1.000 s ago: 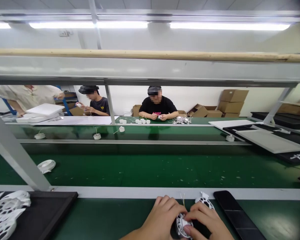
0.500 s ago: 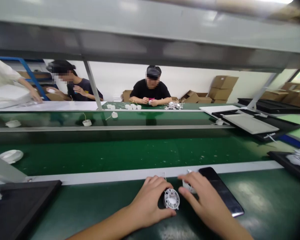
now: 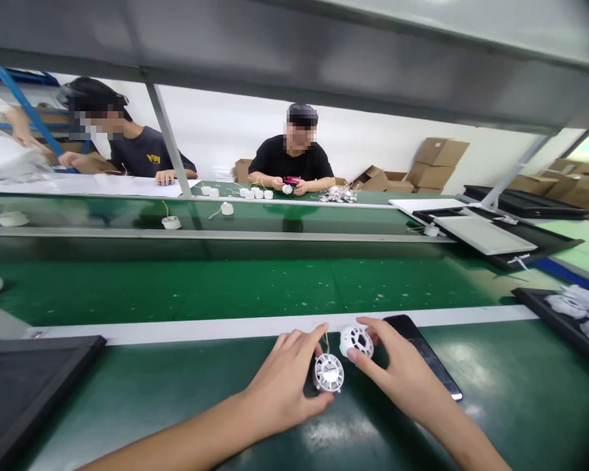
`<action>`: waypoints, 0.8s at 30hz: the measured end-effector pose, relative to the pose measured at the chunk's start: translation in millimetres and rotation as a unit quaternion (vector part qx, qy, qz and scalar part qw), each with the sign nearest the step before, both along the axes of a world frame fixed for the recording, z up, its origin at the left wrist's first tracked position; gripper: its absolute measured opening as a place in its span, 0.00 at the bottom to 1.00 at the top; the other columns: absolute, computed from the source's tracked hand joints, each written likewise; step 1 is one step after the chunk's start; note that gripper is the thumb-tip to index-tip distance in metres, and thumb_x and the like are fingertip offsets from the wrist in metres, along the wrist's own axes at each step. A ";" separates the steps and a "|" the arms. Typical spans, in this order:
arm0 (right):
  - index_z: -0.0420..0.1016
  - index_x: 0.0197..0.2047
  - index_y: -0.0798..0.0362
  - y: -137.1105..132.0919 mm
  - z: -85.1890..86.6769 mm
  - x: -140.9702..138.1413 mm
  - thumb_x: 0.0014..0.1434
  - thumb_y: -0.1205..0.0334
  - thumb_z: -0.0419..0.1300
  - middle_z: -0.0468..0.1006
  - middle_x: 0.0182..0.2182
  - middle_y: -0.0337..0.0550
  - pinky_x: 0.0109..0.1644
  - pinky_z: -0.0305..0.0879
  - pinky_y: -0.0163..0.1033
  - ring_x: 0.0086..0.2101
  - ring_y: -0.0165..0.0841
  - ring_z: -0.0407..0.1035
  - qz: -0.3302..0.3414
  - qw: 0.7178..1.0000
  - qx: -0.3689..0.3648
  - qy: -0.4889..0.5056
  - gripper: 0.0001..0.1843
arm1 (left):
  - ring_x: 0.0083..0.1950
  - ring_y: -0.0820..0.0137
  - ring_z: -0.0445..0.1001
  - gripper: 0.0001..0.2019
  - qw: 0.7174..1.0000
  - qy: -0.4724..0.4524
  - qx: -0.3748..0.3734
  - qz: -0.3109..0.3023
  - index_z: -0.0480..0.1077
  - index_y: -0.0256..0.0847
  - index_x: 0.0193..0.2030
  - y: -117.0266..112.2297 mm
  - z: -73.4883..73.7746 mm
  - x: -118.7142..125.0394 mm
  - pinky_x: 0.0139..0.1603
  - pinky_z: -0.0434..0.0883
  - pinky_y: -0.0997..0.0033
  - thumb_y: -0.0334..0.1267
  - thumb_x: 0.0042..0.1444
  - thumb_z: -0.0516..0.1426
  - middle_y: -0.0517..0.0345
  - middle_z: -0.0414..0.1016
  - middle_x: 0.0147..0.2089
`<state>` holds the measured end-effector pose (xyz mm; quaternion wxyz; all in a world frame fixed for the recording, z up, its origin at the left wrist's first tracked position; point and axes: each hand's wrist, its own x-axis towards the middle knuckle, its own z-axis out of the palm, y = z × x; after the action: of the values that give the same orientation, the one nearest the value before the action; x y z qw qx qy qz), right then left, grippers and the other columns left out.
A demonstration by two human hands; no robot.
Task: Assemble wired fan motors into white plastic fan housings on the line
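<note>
My left hand (image 3: pixel 287 376) curves around a small round white lamp part (image 3: pixel 328 374) with spoke-like fins and a thin yellowish wire at its top. The thumb is at its lower edge and the fingers are behind it. In my right hand (image 3: pixel 402 360) is a white slotted ring-shaped housing (image 3: pixel 356 341), gripped between thumb and fingers at its right side. The two pieces are close together but apart, with the housing a little higher and to the right. A dark phone (image 3: pixel 434 366) lies on the green bench just beyond my right hand, partly covered by it.
Black trays flank the bench, one at left (image 3: pixel 34 386) and one at right (image 3: pixel 540 320) holding white parts. A green conveyor belt (image 3: pixel 255 288) runs across, with several wired parts beyond. Two co-workers sit opposite; another person's arm shows at far left. A metal shelf (image 3: pixel 294 72) hangs overhead.
My right hand has closed on the white housing and tipped it so its slotted face shows. The view has shifted slightly. The co-worker at left has lowered their hands.
</note>
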<state>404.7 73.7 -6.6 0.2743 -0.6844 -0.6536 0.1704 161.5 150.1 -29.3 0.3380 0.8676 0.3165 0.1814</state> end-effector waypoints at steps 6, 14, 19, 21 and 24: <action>0.72 0.61 0.44 -5.8 10.7 -34.5 0.61 0.58 0.69 0.75 0.51 0.43 0.57 0.70 0.45 0.50 0.39 0.73 0.110 0.985 0.002 0.130 0.25 | 0.61 0.48 0.65 0.52 0.999 0.005 0.037 -0.004 0.41 0.45 0.79 -3.8 -3.4 1.4 0.66 0.65 0.44 0.40 0.53 0.66 0.44 0.68 0.64; 0.73 0.62 0.42 -5.7 2.3 -44.9 0.63 0.62 0.68 0.74 0.53 0.41 0.60 0.68 0.45 0.52 0.38 0.71 0.108 0.989 -0.032 0.092 0.25 | 0.62 0.49 0.64 0.54 0.999 0.015 0.037 -0.010 0.40 0.43 0.80 -5.5 -2.9 2.3 0.67 0.64 0.43 0.34 0.50 0.63 0.43 0.68 0.65; 0.73 0.65 0.42 -2.6 -0.6 -39.8 0.65 0.52 0.69 0.78 0.52 0.44 0.58 0.67 0.53 0.53 0.45 0.69 0.119 0.992 -0.028 -0.015 0.27 | 0.63 0.50 0.63 0.53 0.999 0.011 0.041 -0.008 0.40 0.38 0.80 -6.9 -2.4 2.5 0.68 0.63 0.45 0.33 0.49 0.62 0.43 0.68 0.65; 0.72 0.66 0.42 -2.0 1.0 -37.7 0.66 0.50 0.69 0.79 0.53 0.45 0.58 0.66 0.53 0.53 0.46 0.69 0.124 0.991 -0.033 -0.030 0.28 | 0.64 0.50 0.62 0.53 0.999 0.016 0.031 -0.007 0.41 0.36 0.80 -7.6 -4.1 3.2 0.69 0.62 0.45 0.32 0.49 0.62 0.41 0.67 0.66; 0.70 0.68 0.39 -1.4 3.2 -34.2 0.67 0.45 0.67 0.77 0.57 0.43 0.60 0.64 0.51 0.56 0.45 0.67 0.150 0.988 -0.036 -0.016 0.30 | 0.65 0.49 0.62 0.54 1.000 0.023 0.010 0.004 0.42 0.33 0.80 -9.5 -8.1 4.4 0.70 0.62 0.45 0.32 0.47 0.62 0.39 0.65 0.66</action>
<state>370.5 72.3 -3.4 0.2098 -0.5909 -0.7466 0.2221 165.9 140.6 -37.4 0.3216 0.8734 0.3259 0.1660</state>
